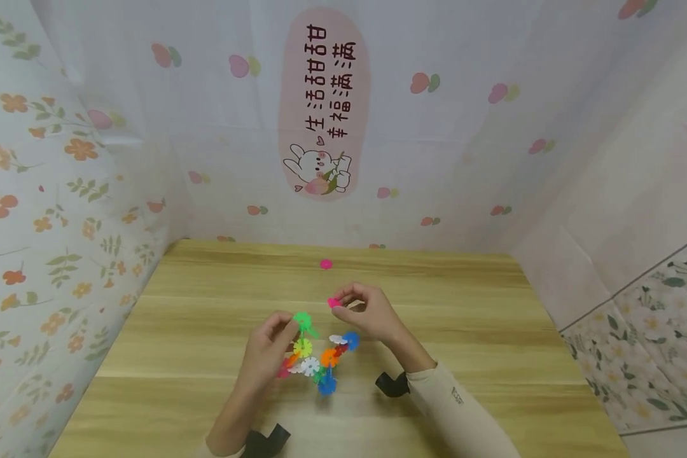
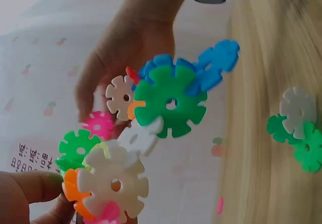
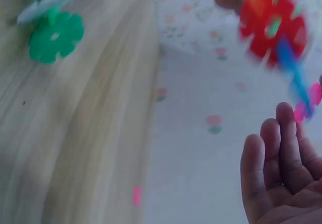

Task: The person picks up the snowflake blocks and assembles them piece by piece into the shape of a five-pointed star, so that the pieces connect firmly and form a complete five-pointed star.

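My left hand [image 1: 268, 348] pinches an assembly of linked snowflake discs, its thumb and fingers at the green disc [image 1: 302, 321] in the head view. Orange, yellow, white, red and blue discs join on, among them a cream-white disc [image 2: 116, 185] large in the left wrist view. To the right, my right hand [image 1: 373, 313] pinches a single pink snowflake disc [image 1: 334, 303] between thumb and forefinger. That pink disc [image 3: 309, 102] is partly cut off in the right wrist view, near a blue disc seen edge-on; whether they touch I cannot tell.
Another pink disc [image 1: 326, 264] lies near the table's far edge. On the wooden table [image 1: 464, 305] a small cluster of a white disc [image 2: 298, 107] and green discs [image 2: 308, 147] sits below the assembly. Patterned cloth [image 1: 217, 127] hangs behind and at both sides.
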`<state>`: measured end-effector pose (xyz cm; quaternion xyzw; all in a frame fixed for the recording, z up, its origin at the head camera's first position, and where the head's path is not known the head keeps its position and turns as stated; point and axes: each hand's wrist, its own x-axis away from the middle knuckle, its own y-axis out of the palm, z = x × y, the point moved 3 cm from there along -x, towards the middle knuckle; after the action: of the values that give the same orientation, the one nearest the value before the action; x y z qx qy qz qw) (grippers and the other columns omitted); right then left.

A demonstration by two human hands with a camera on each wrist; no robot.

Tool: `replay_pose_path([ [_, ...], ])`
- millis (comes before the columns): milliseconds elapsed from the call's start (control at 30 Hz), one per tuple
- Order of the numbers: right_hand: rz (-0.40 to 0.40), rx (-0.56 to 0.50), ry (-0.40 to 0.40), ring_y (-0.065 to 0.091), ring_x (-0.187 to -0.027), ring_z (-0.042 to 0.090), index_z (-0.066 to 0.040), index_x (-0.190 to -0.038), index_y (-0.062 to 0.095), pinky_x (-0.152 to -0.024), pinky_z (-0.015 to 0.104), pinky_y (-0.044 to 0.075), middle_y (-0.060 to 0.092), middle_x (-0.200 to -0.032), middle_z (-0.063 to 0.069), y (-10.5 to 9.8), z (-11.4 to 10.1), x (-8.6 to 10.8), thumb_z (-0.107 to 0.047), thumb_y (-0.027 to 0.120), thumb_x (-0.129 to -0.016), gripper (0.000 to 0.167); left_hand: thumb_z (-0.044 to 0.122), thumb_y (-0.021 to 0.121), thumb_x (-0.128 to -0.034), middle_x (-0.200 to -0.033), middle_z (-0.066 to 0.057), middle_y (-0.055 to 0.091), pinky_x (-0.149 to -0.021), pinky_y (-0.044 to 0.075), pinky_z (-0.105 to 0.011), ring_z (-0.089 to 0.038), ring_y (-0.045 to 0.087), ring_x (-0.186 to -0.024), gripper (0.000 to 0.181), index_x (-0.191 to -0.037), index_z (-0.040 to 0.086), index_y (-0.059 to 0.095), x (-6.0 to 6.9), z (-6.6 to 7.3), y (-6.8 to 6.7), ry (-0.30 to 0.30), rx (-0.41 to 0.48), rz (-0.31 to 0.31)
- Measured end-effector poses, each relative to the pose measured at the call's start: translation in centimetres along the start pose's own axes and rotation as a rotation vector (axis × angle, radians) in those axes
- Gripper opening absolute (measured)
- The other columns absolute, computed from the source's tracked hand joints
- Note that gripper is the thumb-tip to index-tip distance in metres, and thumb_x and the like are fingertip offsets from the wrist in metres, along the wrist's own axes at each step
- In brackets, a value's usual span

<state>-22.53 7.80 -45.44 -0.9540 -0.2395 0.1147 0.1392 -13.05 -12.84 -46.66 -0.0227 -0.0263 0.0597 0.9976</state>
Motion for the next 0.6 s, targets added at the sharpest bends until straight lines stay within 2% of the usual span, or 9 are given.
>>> replay_pose_path([
  [133, -0.027, 0.080, -0.083, 0.064, -0.092, 0.018, -0.013, -0.103, 0.071, -0.086, 0.041, 0.055, 0.069, -0.103, -0.003, 0.4, -2.2, 1.6, -0.016, 0.077, -0.089, 0.016, 0.016, 0.061, -0.1008, -0.096, -0.009, 0.064, -0.080, 0.056, -0.031, -0.026, 0.062, -0.092, 0.010, -0.100, 0.008, 0.067, -0.1, 0.7, 0.6, 0.042, -0.027, 0.018],
  [267, -0.037, 0.133, -0.124, 0.064, -0.092, 0.018, -0.009, -0.105, 0.070, -0.089, 0.048, 0.053, 0.070, -0.101, 0.000, 0.8, -3.5, 2.7, -0.009, 0.077, -0.088, 0.018, 0.017, 0.062, -0.1006, -0.098, -0.008, 0.066, -0.082, 0.056, -0.031, -0.025, 0.064, -0.097, 0.010, -0.101, 0.008, 0.068, -0.1, 1.0, 1.0, 0.070, -0.027, 0.050],
  [367, -0.027, 0.169, -0.175, 0.064, -0.089, 0.020, -0.005, -0.105, 0.070, -0.086, 0.052, 0.053, 0.070, -0.097, 0.004, 0.9, -3.6, 3.2, -0.004, 0.078, -0.085, 0.022, 0.018, 0.061, -0.1010, -0.103, -0.007, 0.066, -0.084, 0.056, -0.030, -0.024, 0.064, -0.102, 0.012, -0.104, 0.009, 0.068, -0.1, 1.2, 1.0, 0.074, -0.016, 0.087],
  [500, 0.010, 0.238, -0.259, 0.064, -0.088, 0.015, -0.009, -0.104, 0.071, -0.082, 0.050, 0.055, 0.070, -0.097, 0.000, 0.9, -3.0, 3.3, -0.005, 0.083, -0.080, 0.027, 0.020, 0.062, -0.1008, -0.110, -0.006, 0.067, -0.086, 0.055, -0.028, -0.023, 0.063, -0.109, 0.014, -0.106, 0.009, 0.069, -0.2, 1.6, 1.1, 0.093, -0.005, 0.134],
  [600, 0.041, 0.266, -0.309, 0.064, -0.088, 0.011, -0.012, -0.104, 0.071, -0.080, 0.045, 0.057, 0.069, -0.098, -0.004, 0.9, -2.6, 3.6, -0.009, 0.085, -0.079, 0.028, 0.019, 0.063, -0.1004, -0.110, -0.006, 0.068, -0.085, 0.055, -0.027, -0.023, 0.063, -0.107, 0.014, -0.106, 0.008, 0.069, -0.2, 1.8, 1.3, 0.102, 0.018, 0.140],
])
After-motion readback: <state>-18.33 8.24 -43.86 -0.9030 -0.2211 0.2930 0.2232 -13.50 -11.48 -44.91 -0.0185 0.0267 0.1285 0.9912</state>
